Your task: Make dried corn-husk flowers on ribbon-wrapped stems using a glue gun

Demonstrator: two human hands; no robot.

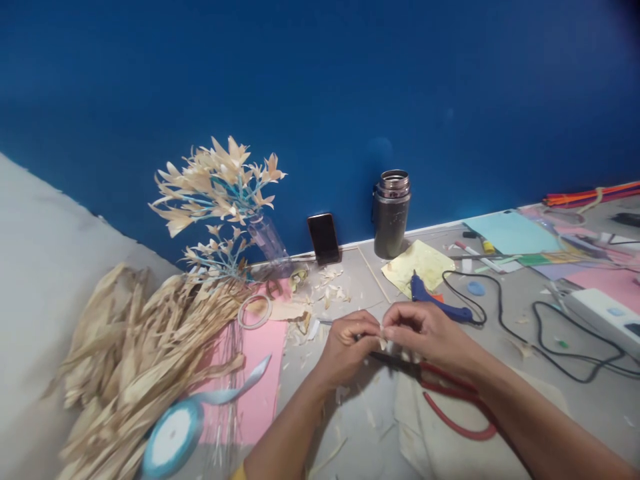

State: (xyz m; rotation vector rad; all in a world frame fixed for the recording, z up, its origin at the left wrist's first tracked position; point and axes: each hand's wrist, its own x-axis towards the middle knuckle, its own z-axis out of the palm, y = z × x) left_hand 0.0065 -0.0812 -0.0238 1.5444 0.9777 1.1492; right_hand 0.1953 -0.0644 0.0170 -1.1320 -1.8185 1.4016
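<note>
My left hand (347, 345) and my right hand (425, 333) meet above the grey table (360, 427). Both pinch a small pale piece of dried husk (383, 341) between their fingertips. A thin stick (330, 323) pokes out to the left of my left hand; whether it holds it I cannot tell. Red-handled scissors (450, 400) lie under my right wrist. A blue glue gun (437, 303) lies just beyond my right hand.
A heap of dried husks (135, 360) lies at left on pink paper (260, 373), with a blue ribbon spool (170, 440) and a tape ring (254, 312). A vase of husk flowers (225, 193), a phone (324, 239) and a steel flask (391, 213) stand by the blue wall. Cables (540, 333), coloured papers and a power strip (607, 313) lie at right.
</note>
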